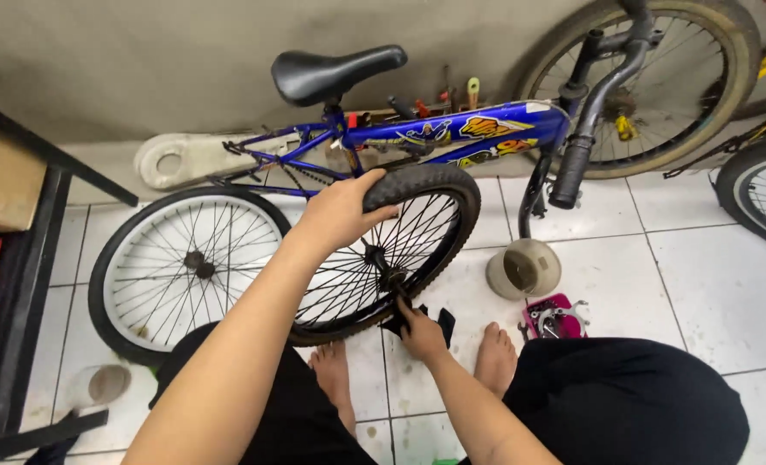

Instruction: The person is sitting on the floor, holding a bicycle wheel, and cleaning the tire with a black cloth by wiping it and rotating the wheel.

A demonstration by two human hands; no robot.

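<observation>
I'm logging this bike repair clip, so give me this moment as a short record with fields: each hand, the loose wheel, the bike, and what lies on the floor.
left hand: grips the tyre at the top of the loose wheel
right hand: at the wheel's hub side, on a dark cloth
loose wheel: black rim, upright on the floor
bike: blue frame, black saddle, front wheel off
floor items: grey cup, pink tray of metal parts

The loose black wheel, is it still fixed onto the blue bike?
No, the loose wheel stands apart in front of the blue bike, steadied by the left hand on its tyre.
</observation>
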